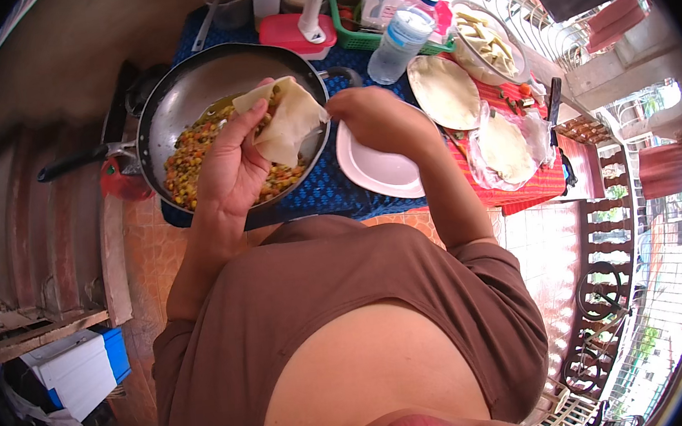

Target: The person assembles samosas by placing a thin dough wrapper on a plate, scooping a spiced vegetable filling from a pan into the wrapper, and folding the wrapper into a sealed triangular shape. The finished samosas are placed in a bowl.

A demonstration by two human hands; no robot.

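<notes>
Start with the table, reaching beneath both hands and ending just bodyward of them; could lose scraps over that near edge. Then take the wide pan, below and around the left hand; could tip from a bump to the long handle, jutting leftward past the table. Allow the right hand its freest travel bodyward, over the white plate just below; beware the bottle, close beyond, liable to topple from an outward sweep. Find the thin pale sheet above the pan, grasped between left thumb and fingers, with the right hand at its right side; cannot tell whether pinching or merely touching. Could tear from an uneven pull, or spill from a loosened left grip. Lastly, note the chopped vegetable bits beneath, likely slick enough to weaken that grip.
</notes>
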